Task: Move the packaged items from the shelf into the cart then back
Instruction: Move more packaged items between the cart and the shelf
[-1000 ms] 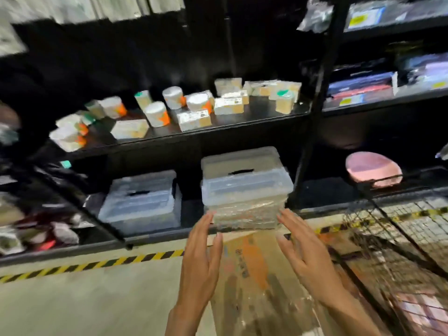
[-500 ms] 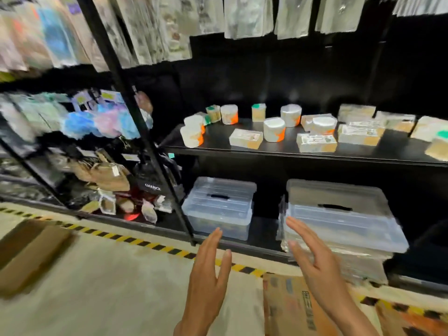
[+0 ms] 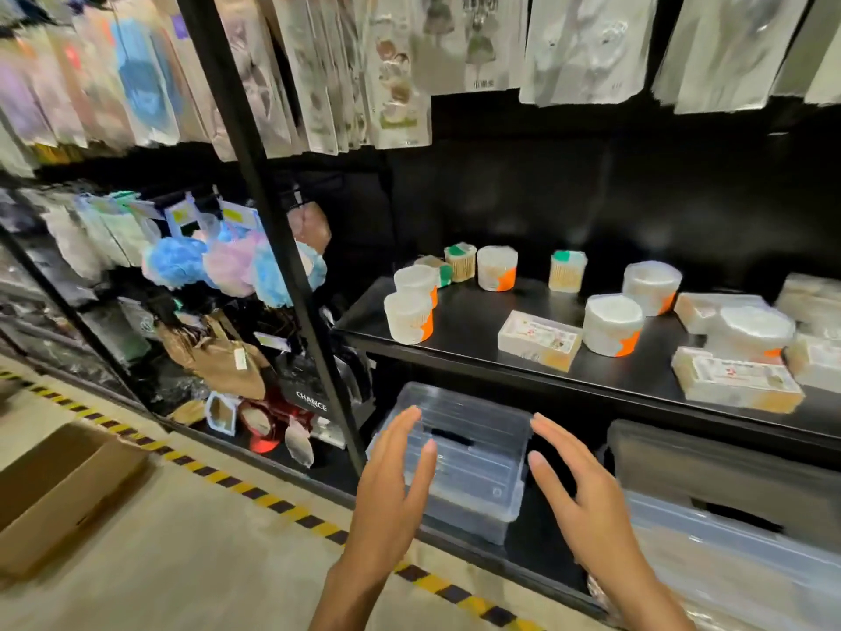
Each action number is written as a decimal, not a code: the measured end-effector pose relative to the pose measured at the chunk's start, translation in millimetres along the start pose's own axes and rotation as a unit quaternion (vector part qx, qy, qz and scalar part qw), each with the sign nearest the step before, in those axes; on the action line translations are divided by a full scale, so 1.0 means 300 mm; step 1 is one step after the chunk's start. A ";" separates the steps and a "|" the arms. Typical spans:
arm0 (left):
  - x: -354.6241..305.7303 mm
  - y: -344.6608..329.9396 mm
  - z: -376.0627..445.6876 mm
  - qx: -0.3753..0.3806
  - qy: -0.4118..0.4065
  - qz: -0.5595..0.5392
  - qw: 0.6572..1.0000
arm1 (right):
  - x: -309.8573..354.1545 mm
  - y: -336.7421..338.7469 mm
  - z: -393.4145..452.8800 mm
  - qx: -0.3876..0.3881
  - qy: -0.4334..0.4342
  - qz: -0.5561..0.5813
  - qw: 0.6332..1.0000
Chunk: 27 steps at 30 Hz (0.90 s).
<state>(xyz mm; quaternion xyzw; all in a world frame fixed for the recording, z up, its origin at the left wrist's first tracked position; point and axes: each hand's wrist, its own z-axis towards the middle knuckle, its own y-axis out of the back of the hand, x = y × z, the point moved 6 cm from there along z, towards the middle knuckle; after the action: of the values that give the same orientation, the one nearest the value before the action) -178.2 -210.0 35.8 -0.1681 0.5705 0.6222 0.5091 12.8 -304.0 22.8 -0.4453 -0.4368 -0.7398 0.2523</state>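
Note:
Several packaged items stand on a black shelf: round white tubs with orange labels, small tubs with green lids, and flat rectangular boxes. My left hand and my right hand are raised in front of me below that shelf, palms facing each other, fingers straight, holding nothing. Both hover in front of a clear lidded bin on the lower shelf. No cart is in view.
A black upright post divides the shelving. Left of it hang bath puffs and bagged goods. Packets hang above. A second clear bin sits lower right. A cardboard box lies on the floor beside yellow-black tape.
The view has swung left and up, away from the wire cart, and closer to the shelf. Both hands stay raised and empty, now in front of the left clear bin.

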 end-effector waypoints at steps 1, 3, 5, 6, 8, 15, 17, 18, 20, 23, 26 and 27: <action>0.007 -0.001 0.067 0.000 -0.007 0.004 1.000 | 0.003 -0.010 0.068 0.001 0.010 -0.004 1.000; 0.022 -0.001 0.197 -0.007 -0.018 0.014 1.000 | 0.005 -0.033 0.204 0.003 0.030 -0.022 0.999; 0.043 0.003 0.320 -0.016 -0.026 0.021 0.999 | 0.007 -0.063 0.329 0.012 0.040 -0.027 0.999; 0.053 0.007 0.377 -0.019 -0.030 0.025 0.999 | 0.007 -0.080 0.385 0.021 0.038 -0.026 0.999; 0.075 0.019 0.493 -0.026 -0.045 0.044 0.998 | 0.006 -0.117 0.491 0.037 0.035 -0.028 0.998; 0.170 0.051 0.912 -0.039 -0.045 0.058 0.997 | -0.045 -0.253 0.820 0.071 0.044 -0.111 0.990; 0.210 0.045 1.059 -0.038 -0.047 0.057 0.997 | -0.083 -0.295 0.911 0.068 0.035 -0.123 0.989; 0.233 0.039 1.129 -0.034 -0.044 0.059 0.997 | -0.103 -0.314 0.947 0.069 0.029 -0.131 0.989; 0.273 0.021 1.264 -0.019 -0.034 0.063 0.997 | -0.144 -0.346 1.007 0.069 0.013 -0.147 0.987; 0.329 -0.035 1.450 0.021 -0.014 0.074 0.997 | -0.199 -0.382 1.067 0.069 -0.012 -0.163 0.984; 0.378 -0.120 1.587 0.078 0.022 0.077 0.994 | -0.244 -0.414 1.102 0.069 -0.033 -0.183 0.980; 0.391 -0.150 1.622 0.096 0.030 0.078 0.992 | -0.255 -0.422 1.108 0.069 -0.039 -0.190 0.979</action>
<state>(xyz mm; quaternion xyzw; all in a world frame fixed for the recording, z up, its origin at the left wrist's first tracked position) -10.1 262.9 61.2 -0.0919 0.6535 0.5976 0.4555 98.5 46.6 -24.0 -0.3644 -0.5730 -0.7242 0.1199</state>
